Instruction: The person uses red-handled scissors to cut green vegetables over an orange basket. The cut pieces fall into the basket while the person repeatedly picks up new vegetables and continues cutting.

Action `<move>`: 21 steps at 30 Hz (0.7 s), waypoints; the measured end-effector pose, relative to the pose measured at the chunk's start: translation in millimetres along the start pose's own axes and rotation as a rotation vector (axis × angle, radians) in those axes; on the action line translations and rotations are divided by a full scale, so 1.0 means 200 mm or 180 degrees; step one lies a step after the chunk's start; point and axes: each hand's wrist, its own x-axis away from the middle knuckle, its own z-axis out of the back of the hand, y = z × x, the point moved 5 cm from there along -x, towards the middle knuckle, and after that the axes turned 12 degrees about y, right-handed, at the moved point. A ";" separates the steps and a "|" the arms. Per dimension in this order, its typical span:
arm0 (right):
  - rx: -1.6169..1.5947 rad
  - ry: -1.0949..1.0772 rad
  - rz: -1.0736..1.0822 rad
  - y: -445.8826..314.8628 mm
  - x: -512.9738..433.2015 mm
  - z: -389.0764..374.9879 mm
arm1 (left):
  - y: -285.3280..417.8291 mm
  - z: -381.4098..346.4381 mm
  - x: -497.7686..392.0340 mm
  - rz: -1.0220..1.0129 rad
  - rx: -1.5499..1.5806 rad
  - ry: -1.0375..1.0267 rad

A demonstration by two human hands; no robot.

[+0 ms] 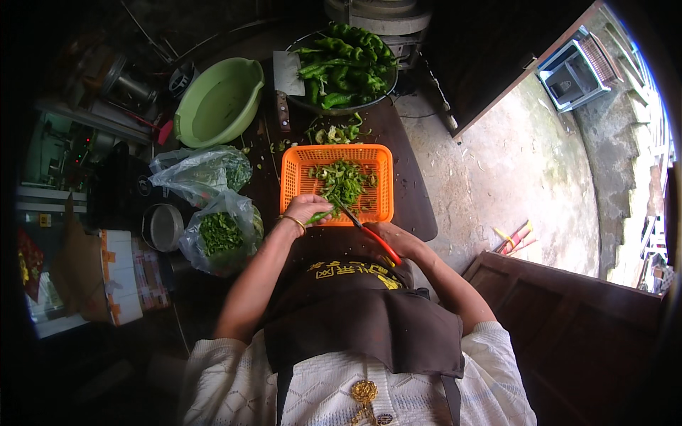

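Note:
My left hand (305,209) pinches a green chili pepper (319,216) at the near left rim of an orange plastic basket (287,178). Scissors (379,240) with red handles are gripped in my right hand (393,238) at the near right corner. Their blades point up and left, close to the pepper's tip; whether they touch it I cannot tell. Cut green pepper pieces (343,181) lie heaped on the basket's slatted floor. Behind the basket, pepper stems and scraps (338,132) are scattered on the dark table (399,133).
Whole green peppers (346,64) fill a round bowl at the back, a cleaver (288,80) beside it. To the left stand a green basin (221,101) and two plastic bags of chopped greens (221,234). A metal pot (163,227) sits farther left; an open doorway (511,149) is at right.

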 end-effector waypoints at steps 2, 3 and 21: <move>0.0323 0.0291 0.0501 0.03 -0.03 -0.02 | 0.00 -0.01 0.00 -0.0032 -0.0011 -0.0032; 0.0601 0.0604 0.1044 0.15 -0.07 -0.08 | 0.01 -0.02 0.00 -0.0049 -0.0020 -0.0067; 0.0573 0.0594 0.0844 0.16 -0.07 -0.04 | 0.05 -0.01 0.04 0.0320 0.0094 -0.0282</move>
